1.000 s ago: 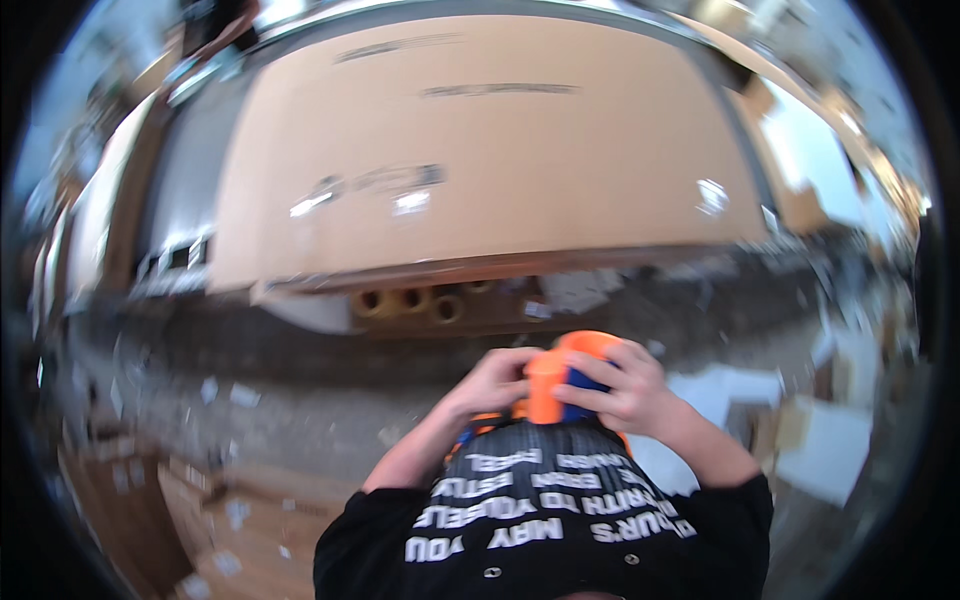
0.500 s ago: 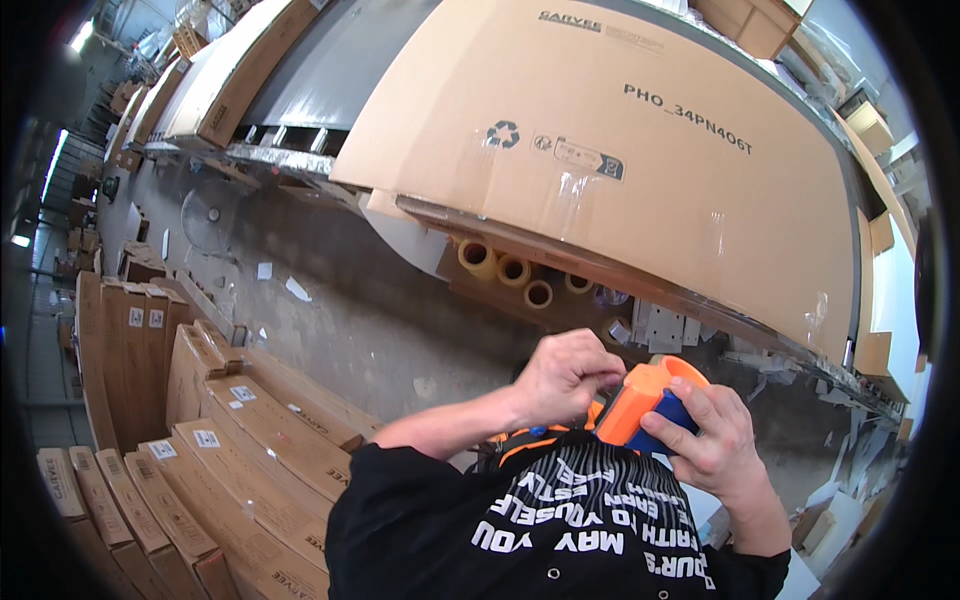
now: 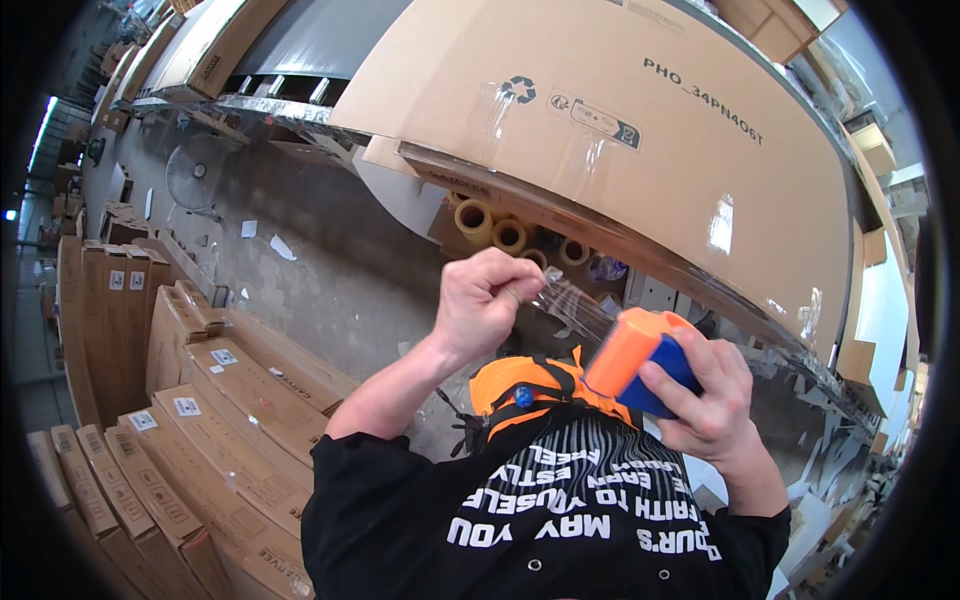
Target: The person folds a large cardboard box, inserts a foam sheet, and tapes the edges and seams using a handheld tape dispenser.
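My right hand (image 3: 705, 390) is wrapped around an orange and blue tape dispenser (image 3: 632, 352), held in front of my chest. A strip of clear packing tape (image 3: 578, 306) stretches from the dispenser toward the left. Its free end is pinched between the thumb and fingers of my left hand (image 3: 488, 300). Beyond both hands lies a large flat cardboard box (image 3: 640, 130) on a conveyor, its near edge facing me. The tape is apart from the box. The roll inside the dispenser is mostly hidden.
Several rolls of tape (image 3: 509, 236) sit beneath the conveyor. Flat cartons (image 3: 215, 440) are stacked at the lower left. A floor fan (image 3: 197, 172) stands farther off on the left, near paper scraps (image 3: 283, 247) on the floor. An orange bag (image 3: 527, 390) hangs at my waist.
My left hand has moved left and up, away from the dispenser, drawing out a strip of clear tape. My right hand still holds the dispenser, with little movement.
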A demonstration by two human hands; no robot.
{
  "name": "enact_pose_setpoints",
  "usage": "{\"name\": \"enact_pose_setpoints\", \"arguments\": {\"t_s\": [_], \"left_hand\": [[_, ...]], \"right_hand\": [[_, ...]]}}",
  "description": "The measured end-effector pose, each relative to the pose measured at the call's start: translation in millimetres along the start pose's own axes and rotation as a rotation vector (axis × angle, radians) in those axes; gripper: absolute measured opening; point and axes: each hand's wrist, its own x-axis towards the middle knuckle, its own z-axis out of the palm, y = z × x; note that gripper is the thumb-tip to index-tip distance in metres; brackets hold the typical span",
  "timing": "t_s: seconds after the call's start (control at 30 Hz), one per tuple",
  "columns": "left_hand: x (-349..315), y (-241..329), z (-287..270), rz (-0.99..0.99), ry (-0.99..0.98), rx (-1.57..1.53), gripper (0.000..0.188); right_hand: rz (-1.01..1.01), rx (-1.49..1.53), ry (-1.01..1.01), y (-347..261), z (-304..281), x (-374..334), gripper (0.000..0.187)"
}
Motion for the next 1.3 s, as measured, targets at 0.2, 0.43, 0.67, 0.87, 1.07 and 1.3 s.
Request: {"name": "enact_pose_setpoints", "arguments": {"t_s": [0.2, 0.43, 0.67, 0.87, 1.07, 1.3], "left_hand": [[87, -15, -101, -0.194, 0.358, 0.301, 0.01], [143, -56, -133, -0.416, 0.395, 0.087, 0.01], [147, -67, -140, -0.379, 0.515, 0.018, 0.009], [150, -92, -144, -0.396, 0.626, 0.664, 0.029], [127, -103, -151, -0.434, 1.206, 0.408, 0.032], [154, -125, -78, 0.447, 0.605, 1.379, 0.037]], "right_hand": [[0.05, -0.147, -0.089, 22, 10, 57, 0.066], [0.042, -0.33, -0.287, 64, 50, 100, 0.062], [0.096, -0.291, -0.336, 67, 66, 122, 0.062], [0.143, -0.319, -0.451, 62, 70, 143, 0.057], [0.125, -0.307, -0.499, 61, 75, 158, 0.044], [0.027, -0.214, -0.548, 65, 70, 166, 0.028]]}}
